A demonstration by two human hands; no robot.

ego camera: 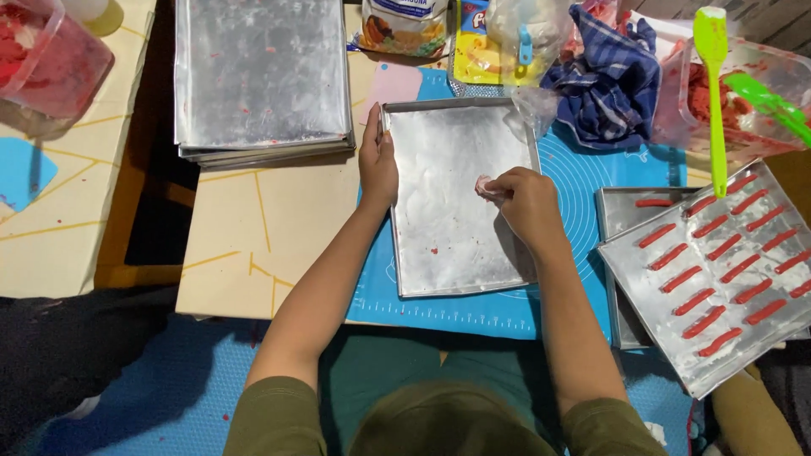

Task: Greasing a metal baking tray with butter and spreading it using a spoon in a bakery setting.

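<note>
Two bare hands work at a rectangular silver metal baking tray (452, 245) lying on a blue silicone mat (583, 181). Left hand (377, 162) grips the tray's left rim, thumb over the edge. Right hand (525, 201) is clenched round a small pinkish-white wad (485, 187), prob. paper or cloth, pressed to the tray's greasy surface near its middle-right. Stack of empty metal trays (262, 76) sits upper left, well apart. At right, a tilted tray w/ rows of red dough sticks (718, 279); above it a green spatula (714, 93) and a blue checked cloth (608, 80).
</note>
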